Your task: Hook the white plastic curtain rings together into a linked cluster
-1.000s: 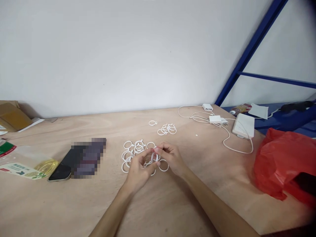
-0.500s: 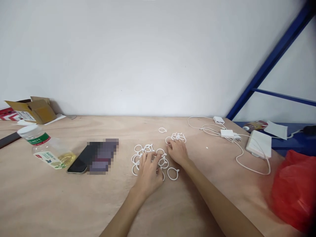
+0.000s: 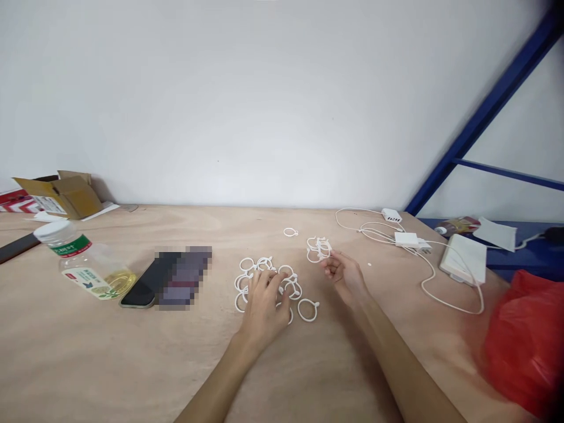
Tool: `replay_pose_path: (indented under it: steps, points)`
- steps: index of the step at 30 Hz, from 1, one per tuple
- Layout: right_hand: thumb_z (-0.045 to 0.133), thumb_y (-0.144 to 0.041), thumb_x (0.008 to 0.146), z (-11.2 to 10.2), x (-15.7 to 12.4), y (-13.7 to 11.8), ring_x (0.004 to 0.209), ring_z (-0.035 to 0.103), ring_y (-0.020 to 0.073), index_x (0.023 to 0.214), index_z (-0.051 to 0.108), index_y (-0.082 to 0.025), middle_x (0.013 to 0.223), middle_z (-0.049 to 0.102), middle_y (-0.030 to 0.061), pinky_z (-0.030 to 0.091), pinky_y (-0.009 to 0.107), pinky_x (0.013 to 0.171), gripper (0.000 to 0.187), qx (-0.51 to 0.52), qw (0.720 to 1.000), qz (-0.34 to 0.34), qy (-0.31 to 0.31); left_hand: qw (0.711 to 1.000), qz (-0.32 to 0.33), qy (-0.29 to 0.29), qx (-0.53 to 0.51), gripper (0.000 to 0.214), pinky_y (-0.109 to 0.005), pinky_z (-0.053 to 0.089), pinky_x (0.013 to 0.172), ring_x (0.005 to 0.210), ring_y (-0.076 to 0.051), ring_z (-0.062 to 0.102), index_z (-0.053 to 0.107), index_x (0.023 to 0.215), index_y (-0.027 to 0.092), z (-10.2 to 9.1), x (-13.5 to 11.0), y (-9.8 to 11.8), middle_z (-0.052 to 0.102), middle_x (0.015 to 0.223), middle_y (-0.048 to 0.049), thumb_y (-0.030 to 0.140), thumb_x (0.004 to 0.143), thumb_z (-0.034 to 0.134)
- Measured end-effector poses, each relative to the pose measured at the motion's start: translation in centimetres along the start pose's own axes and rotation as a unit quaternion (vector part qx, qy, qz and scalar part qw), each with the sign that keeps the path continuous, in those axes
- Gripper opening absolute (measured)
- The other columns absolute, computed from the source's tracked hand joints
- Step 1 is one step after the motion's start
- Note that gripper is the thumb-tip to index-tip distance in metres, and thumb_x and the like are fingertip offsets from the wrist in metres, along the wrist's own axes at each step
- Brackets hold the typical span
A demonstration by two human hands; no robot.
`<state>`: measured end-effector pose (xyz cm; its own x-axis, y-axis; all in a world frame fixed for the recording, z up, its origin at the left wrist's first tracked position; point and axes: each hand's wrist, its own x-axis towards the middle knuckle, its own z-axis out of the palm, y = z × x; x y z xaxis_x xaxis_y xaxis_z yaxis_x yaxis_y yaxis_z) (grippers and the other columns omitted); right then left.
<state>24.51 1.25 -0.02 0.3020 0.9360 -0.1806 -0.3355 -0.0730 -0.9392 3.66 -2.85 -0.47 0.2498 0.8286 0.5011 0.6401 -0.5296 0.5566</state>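
A loose pile of white plastic rings (image 3: pixel 247 265) lies on the wooden table (image 3: pixel 132 364). My left hand (image 3: pixel 264 305) rests on the pile's near side with fingers stretched out over the rings, gripping none. My right hand (image 3: pixel 346 275) is to the right, palm turned up and fingers curled, pinching the edge of a bunch of linked white rings (image 3: pixel 318 248). A single ring (image 3: pixel 308 309) lies between my forearms. Another single ring (image 3: pixel 290 232) lies farther back.
At left are a plastic bottle (image 3: pixel 83 264) with yellow liquid, a dark phone (image 3: pixel 141 285) and a cardboard box (image 3: pixel 61 197). At right are white chargers with cables (image 3: pixel 408 239), a white flat box (image 3: pixel 465 258), a red plastic bag (image 3: pixel 524 341) and a blue metal frame (image 3: pixel 484 111).
My hands parted after holding one ring together. The left went down onto the pile. The right reached the linked bunch and now holds it, turned palm up.
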Motion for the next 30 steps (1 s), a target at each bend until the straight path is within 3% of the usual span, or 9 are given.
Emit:
replay_pose_path:
  steps: [3, 7, 12, 16, 24, 30]
  points:
    - [0.063, -0.032, 0.065, -0.2, -0.2, -0.7, 0.048, 0.053, 0.012, 0.067, 0.055, -0.019, 0.057, 0.063, 0.001, 0.04, 0.024, 0.048, 0.015, 0.093, 0.995, 0.03, -0.026, 1.0, -0.002, 0.007, -0.023, 0.027, -0.042, 0.044, 0.086, 0.097, -0.024, 0.053, 0.062, 0.107, 0.022, -0.1, 0.1, 0.2, 0.062, 0.1, -0.0075, 0.017, 0.083, 0.052]
    - [0.067, -0.025, 0.062, 0.7, -1.5, 0.0, 0.051, 0.054, 0.0117, 0.068, 0.057, -0.019, 0.056, 0.062, -0.0009, 0.04, 0.023, 0.05, 0.013, 0.058, 0.996, -0.021, -0.07, 0.996, -0.017, -0.007, -0.091, 0.022, -0.039, 0.043, 0.087, 0.096, -0.022, 0.056, 0.064, 0.104, 0.021, -0.4, 0.2, 0.9, 0.064, 0.096, -0.0072, 0.028, 0.088, 0.05]
    - [0.074, -0.024, 0.061, 3.3, -4.5, 0.6, 0.055, 0.056, 0.0118, 0.075, 0.052, -0.021, 0.065, 0.066, -0.0029, 0.042, 0.025, 0.055, 0.026, -0.011, 0.976, -0.015, -0.218, 0.972, -0.106, -0.038, -0.207, 0.041, -0.035, 0.046, 0.083, 0.094, -0.02, 0.059, 0.055, 0.122, 0.017, -0.2, 0.2, 1.2, 0.065, 0.107, -0.009, 0.038, 0.087, 0.053]
    - [0.075, -0.027, 0.064, 4.7, -6.1, 0.8, 0.067, 0.062, 0.0143, 0.075, 0.051, -0.021, 0.071, 0.067, -0.0021, 0.045, 0.027, 0.064, 0.027, -0.008, 0.955, -0.019, -0.296, 0.951, -0.136, -0.042, -0.273, 0.041, -0.036, 0.045, 0.092, 0.104, -0.021, 0.057, 0.057, 0.119, 0.017, 0.2, 0.1, 1.1, 0.062, 0.117, -0.01, 0.039, 0.084, 0.058]
    - [0.072, -0.025, 0.063, 4.5, -5.9, 1.2, 0.062, 0.062, 0.014, 0.073, 0.059, -0.019, 0.064, 0.067, -0.0011, 0.043, 0.025, 0.06, 0.017, 0.008, 0.969, 0.016, -0.245, 0.942, -0.089, -0.04, -0.321, 0.046, -0.036, 0.046, 0.095, 0.107, -0.022, 0.058, 0.058, 0.12, 0.02, 0.4, -0.1, 0.6, 0.062, 0.119, -0.0096, 0.035, 0.077, 0.068]
    - [0.064, -0.028, 0.07, 4.7, -5.9, 1.2, 0.072, 0.06, 0.0146, 0.067, 0.069, -0.019, 0.073, 0.066, -0.0001, 0.045, 0.026, 0.067, 0.01, -0.051, 0.976, -0.057, -0.202, 0.966, -0.094, -0.022, -0.242, 0.036, -0.039, 0.047, 0.095, 0.106, -0.023, 0.06, 0.061, 0.116, 0.02, 0.1, 0.0, 1.0, 0.064, 0.12, -0.0089, 0.034, 0.084, 0.058]
